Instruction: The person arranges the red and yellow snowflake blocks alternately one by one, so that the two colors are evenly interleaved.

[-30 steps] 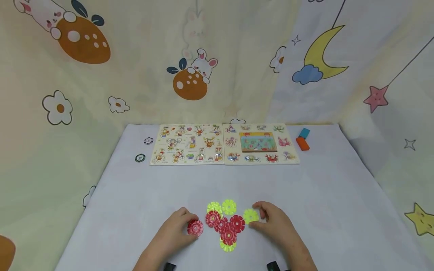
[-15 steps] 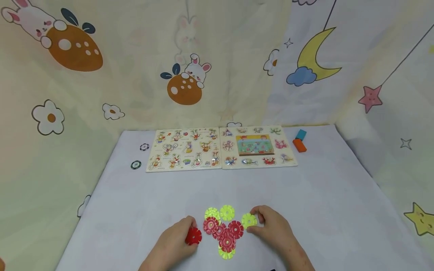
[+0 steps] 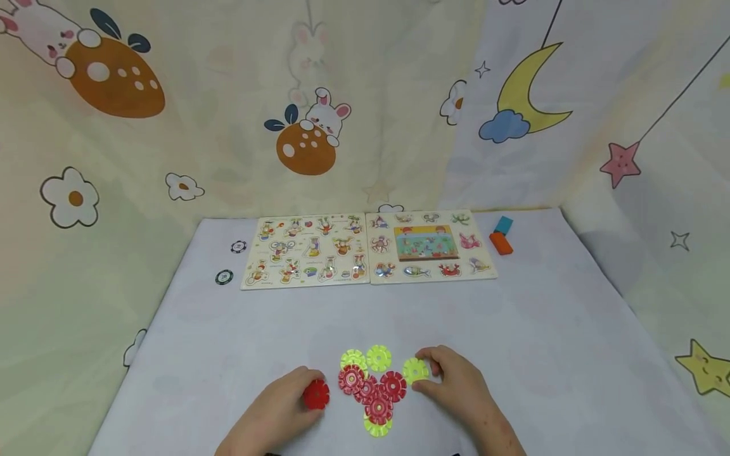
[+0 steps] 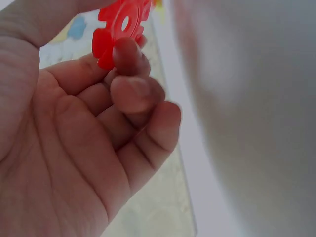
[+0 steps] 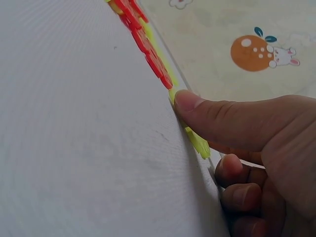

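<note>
The left hand (image 3: 279, 405) pinches a red disc (image 3: 316, 394), its grip narrowed to the width of that notched piece, thumb at one edge and fingertip at the other. In the left wrist view the remaining fingers curl loosely below it (whether the disc clears the bench (image 3: 547, 354) I cannot tell).

The right hand (image 3: 459, 386) has its grip on a yellow disc (image 3: 415, 371), set apart only as far as the piece is wide: thumb on the near edge, index finger at the far one (in the right wrist view the thumb hides part of it). Its other fingers are bent in towards the palm.

Between the hands lies an overlapping cluster of red discs (image 3: 379, 405). One loose yellow piece (image 3: 379, 358) shows whole at the far side, and two more poke out from under the reds. The disc in the right hand sits just beside the cluster, while the left hand's stands a little apart from it.
</note>
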`<state>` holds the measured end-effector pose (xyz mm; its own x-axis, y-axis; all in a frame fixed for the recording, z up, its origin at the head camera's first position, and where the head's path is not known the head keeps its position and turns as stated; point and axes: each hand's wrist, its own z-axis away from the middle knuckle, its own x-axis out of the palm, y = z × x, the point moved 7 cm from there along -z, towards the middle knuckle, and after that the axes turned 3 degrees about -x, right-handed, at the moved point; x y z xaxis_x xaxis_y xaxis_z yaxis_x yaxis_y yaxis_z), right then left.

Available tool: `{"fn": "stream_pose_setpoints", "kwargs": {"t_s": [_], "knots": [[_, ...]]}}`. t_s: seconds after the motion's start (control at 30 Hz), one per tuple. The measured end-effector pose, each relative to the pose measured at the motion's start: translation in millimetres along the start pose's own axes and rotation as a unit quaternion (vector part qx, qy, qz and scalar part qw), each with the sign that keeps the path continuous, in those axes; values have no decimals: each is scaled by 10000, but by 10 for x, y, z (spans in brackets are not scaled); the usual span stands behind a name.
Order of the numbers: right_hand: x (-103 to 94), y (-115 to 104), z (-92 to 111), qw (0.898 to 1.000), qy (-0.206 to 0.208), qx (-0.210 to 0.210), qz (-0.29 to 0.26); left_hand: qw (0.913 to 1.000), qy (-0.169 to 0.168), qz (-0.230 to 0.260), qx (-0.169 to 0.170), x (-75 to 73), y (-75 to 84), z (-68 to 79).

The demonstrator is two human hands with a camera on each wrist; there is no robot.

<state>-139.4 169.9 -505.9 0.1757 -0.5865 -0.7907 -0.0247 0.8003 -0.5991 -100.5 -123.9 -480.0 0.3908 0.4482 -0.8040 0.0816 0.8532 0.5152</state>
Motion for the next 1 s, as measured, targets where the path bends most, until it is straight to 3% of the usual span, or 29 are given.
{"fn": "stream_pose_setpoints", "kwargs": {"t_s": [0.37, 0.63, 0.77, 1.0], "knots": [[-14, -5, -8, 9999, -93, 73, -57, 9940, 947, 191, -520, -605, -241, -151], [-39, 27, -25, 9996, -44, 133, -265, 9906, 1290, 383, -232, -903, -478, -367], [-53, 40, -38, 9992, -26, 177, -360, 9897, 1204, 746, -209, -999, -717, -537], [-50, 40, -24, 9982, -42, 154, -577, 9866, 875, 1024, -917, -974, -1215, -721]]}}
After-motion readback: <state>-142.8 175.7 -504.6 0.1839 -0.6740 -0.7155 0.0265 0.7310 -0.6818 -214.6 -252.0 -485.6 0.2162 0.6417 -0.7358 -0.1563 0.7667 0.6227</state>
